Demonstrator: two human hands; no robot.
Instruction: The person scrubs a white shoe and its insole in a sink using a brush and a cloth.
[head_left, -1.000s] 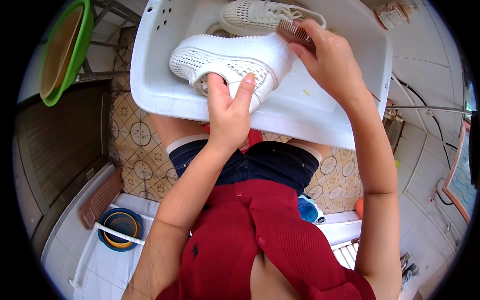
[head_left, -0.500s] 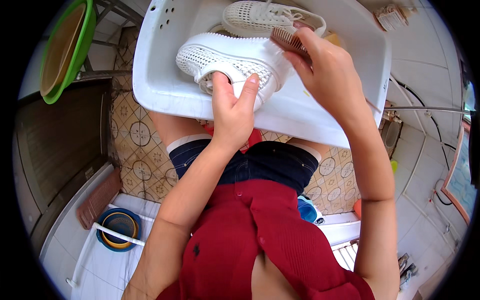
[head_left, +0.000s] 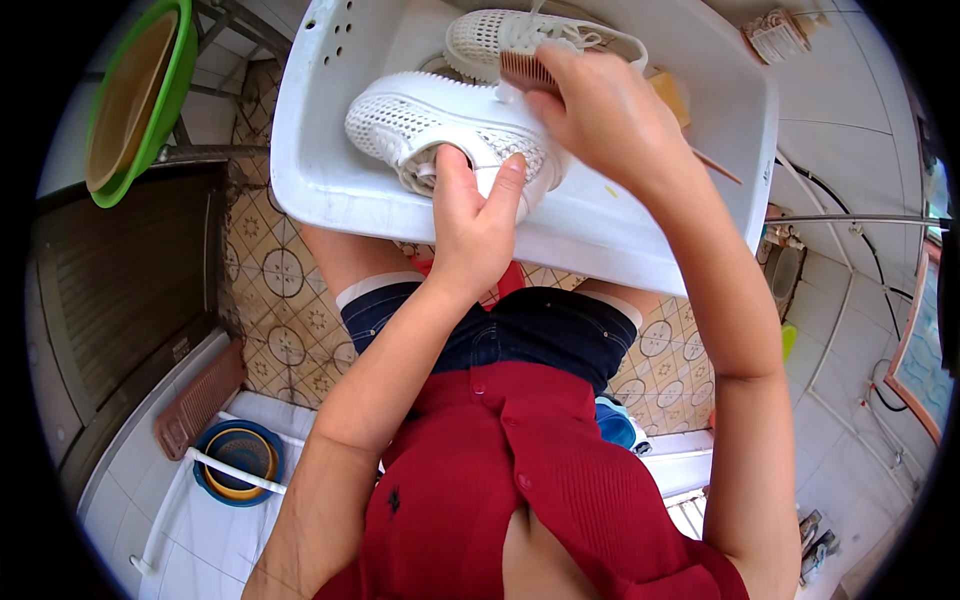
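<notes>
My left hand (head_left: 475,225) grips a white perforated sneaker (head_left: 405,105) at its ankle opening, thumb outside and fingers partly hidden inside. The sneaker lies tilted on its side over the white basin (head_left: 335,208), its thick sole turned away from me. In my right hand (head_left: 620,120) is a brown scrubbing brush (head_left: 527,72), closed in the fingers. Its bristles are close to the sole's edge near the heel; whether they touch is unclear. The brush's thin handle end sticks out past the wrist. Behind rests a second white sneaker (head_left: 485,35) with laces, partly covered by my right hand.
A yellowish block (head_left: 670,97) lies in the basin right of my hand. Beyond the basin's left side hangs a green tub (head_left: 165,120). Patterned tiles (head_left: 285,270) cover the floor. Nested round basins (head_left: 240,460) stand lower left, and a metal rod (head_left: 850,218) juts in from the right.
My right hand has moved left with the brush along the sneaker's sole, and the brush handle now shows behind the wrist. My left hand and the held sneaker have barely shifted.
</notes>
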